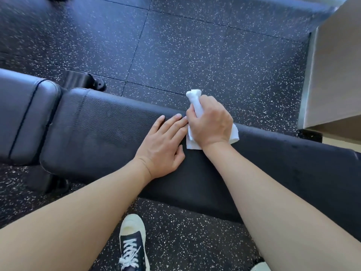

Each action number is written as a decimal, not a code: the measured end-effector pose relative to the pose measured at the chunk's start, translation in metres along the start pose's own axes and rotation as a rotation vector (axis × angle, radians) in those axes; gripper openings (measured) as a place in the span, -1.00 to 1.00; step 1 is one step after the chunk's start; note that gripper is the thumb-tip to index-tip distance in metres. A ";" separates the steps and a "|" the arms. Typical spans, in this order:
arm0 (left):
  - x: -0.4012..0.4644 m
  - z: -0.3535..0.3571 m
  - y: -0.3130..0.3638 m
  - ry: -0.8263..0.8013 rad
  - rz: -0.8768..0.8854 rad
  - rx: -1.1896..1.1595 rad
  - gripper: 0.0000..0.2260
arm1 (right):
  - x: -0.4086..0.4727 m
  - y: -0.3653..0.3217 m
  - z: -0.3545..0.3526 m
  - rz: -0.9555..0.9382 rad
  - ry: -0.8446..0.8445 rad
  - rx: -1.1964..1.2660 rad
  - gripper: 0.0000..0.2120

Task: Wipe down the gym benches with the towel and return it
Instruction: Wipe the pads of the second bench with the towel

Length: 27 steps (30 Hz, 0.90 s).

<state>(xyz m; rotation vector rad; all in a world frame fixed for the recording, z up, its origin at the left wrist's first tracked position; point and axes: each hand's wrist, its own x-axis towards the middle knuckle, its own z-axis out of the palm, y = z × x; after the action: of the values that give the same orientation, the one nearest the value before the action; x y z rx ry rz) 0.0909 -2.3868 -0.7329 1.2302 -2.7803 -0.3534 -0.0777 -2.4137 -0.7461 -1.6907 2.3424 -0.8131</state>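
The white towel (195,106) lies bunched on the black desk (101,133), mostly hidden under the right hand (210,122), whose fingers clench round it. The left hand (164,145) rests flat beside it, fingers (172,124) straight, tips partly hidden. The desk's right end is cut off.

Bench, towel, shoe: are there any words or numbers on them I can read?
None: the bench, the white towel held in the right hand and the shoe show no words, labels or numbers.
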 end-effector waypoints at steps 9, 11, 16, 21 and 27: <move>0.049 0.002 0.084 -0.045 -0.119 0.085 -0.56 | -0.027 0.096 -0.063 -0.158 0.047 -0.059 -0.84; 0.062 0.015 0.119 -0.064 -0.064 0.045 -0.58 | -0.044 0.123 -0.083 -0.177 0.083 -0.070 -0.83; 0.058 0.045 0.155 0.081 -0.225 -0.084 -0.58 | -0.139 0.163 -0.124 -0.274 0.064 -0.080 -0.91; 0.060 0.050 0.150 0.133 -0.206 -0.075 -0.58 | -0.200 0.177 -0.137 -0.452 -0.025 -0.011 -0.77; 0.061 0.053 0.148 0.142 -0.200 -0.069 -0.56 | -0.104 0.195 -0.128 -0.462 0.036 -0.060 -0.79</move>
<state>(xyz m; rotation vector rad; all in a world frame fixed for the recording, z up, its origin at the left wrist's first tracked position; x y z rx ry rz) -0.0656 -2.3257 -0.7500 1.4597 -2.5131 -0.3578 -0.2564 -2.2316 -0.7563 -2.3048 2.0360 -0.8486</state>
